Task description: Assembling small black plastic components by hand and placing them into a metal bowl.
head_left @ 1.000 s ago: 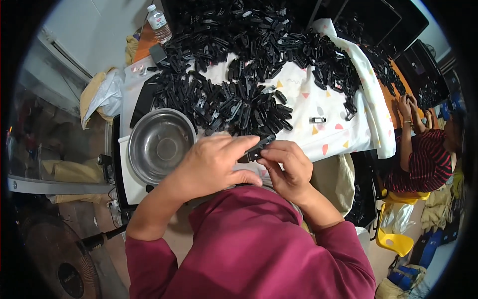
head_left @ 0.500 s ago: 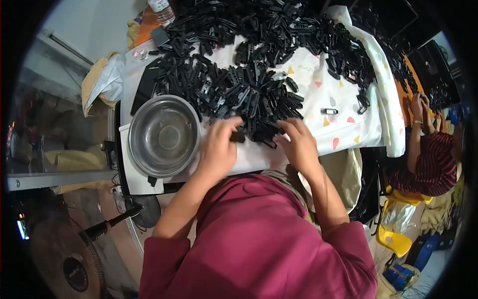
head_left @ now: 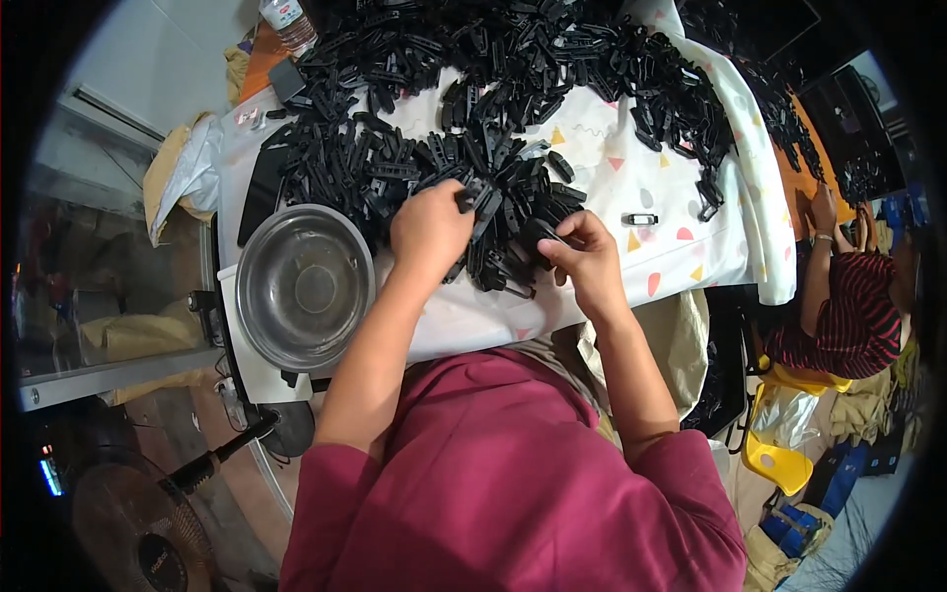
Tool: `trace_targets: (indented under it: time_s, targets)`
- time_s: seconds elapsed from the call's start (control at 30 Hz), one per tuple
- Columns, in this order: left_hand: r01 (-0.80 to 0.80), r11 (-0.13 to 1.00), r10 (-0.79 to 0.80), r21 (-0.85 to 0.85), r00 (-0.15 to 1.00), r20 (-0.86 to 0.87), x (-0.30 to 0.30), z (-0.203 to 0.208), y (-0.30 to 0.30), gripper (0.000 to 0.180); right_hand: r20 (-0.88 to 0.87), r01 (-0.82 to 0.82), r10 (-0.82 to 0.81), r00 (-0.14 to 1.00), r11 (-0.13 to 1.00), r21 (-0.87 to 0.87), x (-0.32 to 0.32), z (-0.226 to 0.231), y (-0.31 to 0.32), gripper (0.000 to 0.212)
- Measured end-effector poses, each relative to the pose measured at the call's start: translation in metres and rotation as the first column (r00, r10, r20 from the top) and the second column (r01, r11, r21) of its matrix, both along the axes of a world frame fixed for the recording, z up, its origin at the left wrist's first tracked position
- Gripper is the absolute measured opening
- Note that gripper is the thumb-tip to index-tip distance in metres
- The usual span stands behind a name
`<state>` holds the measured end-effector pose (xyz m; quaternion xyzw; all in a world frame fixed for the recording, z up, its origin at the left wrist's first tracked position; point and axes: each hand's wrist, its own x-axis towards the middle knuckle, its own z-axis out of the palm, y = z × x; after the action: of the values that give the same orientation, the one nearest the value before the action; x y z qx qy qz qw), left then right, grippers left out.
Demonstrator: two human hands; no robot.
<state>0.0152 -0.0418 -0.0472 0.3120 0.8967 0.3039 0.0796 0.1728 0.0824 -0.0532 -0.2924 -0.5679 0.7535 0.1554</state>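
Observation:
A large heap of small, long black plastic parts [head_left: 395,170] covers much of the table, their exact kind too small to tell. At the near edge of the heap my left hand [head_left: 432,235] is closed, its fingertips around a dark part that is mostly hidden. My right hand [head_left: 592,264] pinches a black plastic part [head_left: 536,235] between thumb and fingers, just over the near right end of the heap. To the left of my left hand stands a wide steel bowl [head_left: 258,286] with nothing in it.
A white patterned cloth [head_left: 582,128] lies over the table, with a small black-and-white piece [head_left: 640,219] on it at right. A bottle [head_left: 288,22] stands at the far left. A standing fan [head_left: 148,523] is at lower left. Another person [head_left: 838,306] sits at far right.
My left hand has moved forward, to the heap's edge. The right hand has turned inward and now pinches a black part. The whole view has shifted slightly.

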Motion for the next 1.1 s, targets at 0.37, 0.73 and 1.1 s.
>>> trace_targets:
  time_s: [0.37,0.73,1.1]
  targets:
    - [-0.209,0.836,-0.466,0.508,0.222,0.857,0.008,0.055,-0.03,0.029,-0.388,-0.056,0.218,0.895,0.92,0.388,0.002,0.046,-0.026,0.016]
    - [0.506,0.686,-0.655,0.523,0.742,0.141,0.022,0.065,-0.042,0.051,-0.371,0.235,0.172,0.913,0.521,0.82,0.006,0.053,-0.041,0.02]
    - [0.561,0.733,-0.621,0.384,0.783,0.043,0.049,0.028,-0.072,0.037,0.019,-0.18,0.277,0.961,0.571,0.801,0.033,0.027,-0.058,0.065]
